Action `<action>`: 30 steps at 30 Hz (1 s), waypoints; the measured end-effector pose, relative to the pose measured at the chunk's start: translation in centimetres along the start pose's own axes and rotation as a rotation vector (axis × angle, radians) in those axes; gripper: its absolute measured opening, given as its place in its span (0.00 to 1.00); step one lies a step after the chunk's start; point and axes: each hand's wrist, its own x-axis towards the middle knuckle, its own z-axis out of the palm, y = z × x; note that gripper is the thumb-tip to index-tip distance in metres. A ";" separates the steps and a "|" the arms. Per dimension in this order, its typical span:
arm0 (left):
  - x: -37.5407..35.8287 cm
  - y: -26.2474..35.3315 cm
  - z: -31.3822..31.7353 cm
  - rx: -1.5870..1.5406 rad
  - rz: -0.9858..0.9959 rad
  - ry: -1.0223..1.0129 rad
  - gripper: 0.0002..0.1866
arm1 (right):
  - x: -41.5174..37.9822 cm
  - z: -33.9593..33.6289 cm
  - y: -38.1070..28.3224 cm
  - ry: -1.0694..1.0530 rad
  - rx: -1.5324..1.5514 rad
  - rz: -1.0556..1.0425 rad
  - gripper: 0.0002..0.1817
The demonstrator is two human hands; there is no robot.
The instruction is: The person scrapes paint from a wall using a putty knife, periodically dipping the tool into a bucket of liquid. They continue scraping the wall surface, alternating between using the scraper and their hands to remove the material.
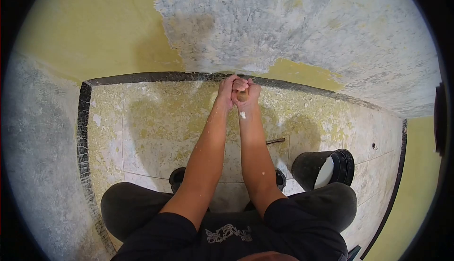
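Both my hands are together at the foot of the wall, in front of the dark skirting strip [156,77]. My left hand [228,90] is closed, its fingers pressed against the right one. Fingers of my right hand [250,92] are wrapped round a small rounded brownish object [242,95], perhaps a handle; its far end is hidden. Above the hands, the wall [250,29] is patchy grey-white, with yellow paint [109,29] at the left. White flecks dot my right wrist and forearms.
Flakes of yellow paint cover the tiled floor [189,119]. A black bucket [309,166] with white material inside stands beside my right knee. A small stick-like object [275,141] lies right of my forearm. A bare grey wall [38,157] rises at the left.
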 end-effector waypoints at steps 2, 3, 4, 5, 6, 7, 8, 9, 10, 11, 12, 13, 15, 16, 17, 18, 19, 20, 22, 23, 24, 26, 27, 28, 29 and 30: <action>0.0 -0.3 0.1 -0.038 -0.005 0.034 0.14 | 0.5 -0.2 -0.3 0.019 -0.005 -0.010 0.27; -0.3 -0.1 0.9 -0.108 0.011 0.102 0.14 | 0.3 -0.3 -0.2 0.018 0.019 -0.010 0.27; -1.0 -0.1 1.0 -0.108 0.005 0.107 0.14 | -0.3 -0.8 -0.1 0.032 0.046 -0.013 0.27; -1.5 0.0 1.1 -0.049 0.027 0.102 0.15 | -0.5 -1.0 -0.3 0.038 0.050 -0.016 0.27; -1.6 0.4 1.4 0.012 0.056 0.094 0.15 | -0.4 -0.8 -0.4 -0.026 0.015 0.017 0.27; -1.0 0.4 0.9 0.012 0.050 0.100 0.15 | -0.5 -0.8 -0.4 -0.084 -0.017 0.050 0.27; -0.4 0.2 0.2 0.009 0.048 0.062 0.15 | -0.6 -1.1 0.0 -0.069 -0.009 0.047 0.27; -0.3 0.2 0.1 0.004 0.052 0.017 0.15 | 0.0 -1.2 0.1 -0.045 0.020 0.035 0.28; -0.5 -0.1 0.2 0.000 0.049 0.016 0.15 | 0.2 -0.9 0.1 -0.028 0.044 0.023 0.28; -0.5 0.0 0.5 -0.015 0.023 0.044 0.15 | 0.6 -1.3 -0.2 -0.041 0.032 0.034 0.29; -0.6 0.5 0.7 -0.027 0.003 0.073 0.15 | 0.5 -0.9 -0.4 -0.055 0.027 0.038 0.29; -0.9 0.5 1.1 -0.065 0.027 0.071 0.15 | -0.2 -0.7 -0.5 -0.061 0.044 0.066 0.29; -0.9 0.9 0.8 -0.035 0.042 0.074 0.14 | -0.4 -0.6 -0.3 -0.060 0.068 0.091 0.28; -1.0 0.7 0.6 -0.019 0.051 0.081 0.14 | -0.2 -0.6 -0.1 -0.053 0.069 0.093 0.28; -0.9 0.7 0.3 -0.026 0.047 0.087 0.14 | 0.2 -0.5 0.2 -0.051 0.075 0.081 0.28; -0.7 0.8 0.1 -0.039 0.045 0.079 0.14 | 0.2 -0.7 0.2 -0.052 0.079 0.068 0.28; -0.5 0.9 0.1 -0.049 0.047 0.065 0.13 | 0.0 -0.9 0.2 -0.050 0.076 0.065 0.28; -0.4 0.8 0.3 -0.046 0.051 0.058 0.13 | 0.0 -0.8 0.1 -0.044 0.107 0.077 0.28; -1.3 1.0 0.8 -0.021 0.052 0.162 0.12 | -0.4 -0.5 0.5 -0.043 0.144 0.089 0.27; -1.3 1.5 1.0 -0.015 0.055 0.159 0.12 | -0.7 -0.4 0.5 -0.093 0.089 0.101 0.27; -1.6 2.1 1.2 -0.022 0.072 0.119 0.12 | -0.8 -0.1 0.8 -0.138 0.034 0.116 0.27; -2.1 2.6 0.9 -0.030 0.079 0.088 0.12 | -0.6 0.6 1.6 -0.072 0.039 0.073 0.27; -1.6 3.0 0.4 -0.019 0.062 0.055 0.12 | -0.2 0.9 1.7 -0.020 0.038 0.026 0.27; -1.6 3.0 0.0 -0.012 0.038 0.026 0.12 | -0.2 0.5 1.7 -0.012 0.039 0.022 0.27; -1.2 2.9 -0.3 -0.026 0.036 0.031 0.13 | -0.1 0.4 1.8 -0.038 0.048 0.039 0.27; -1.6 3.0 0.3 -0.023 0.047 0.023 0.13 | 0.1 0.7 1.9 -0.073 0.054 0.060 0.26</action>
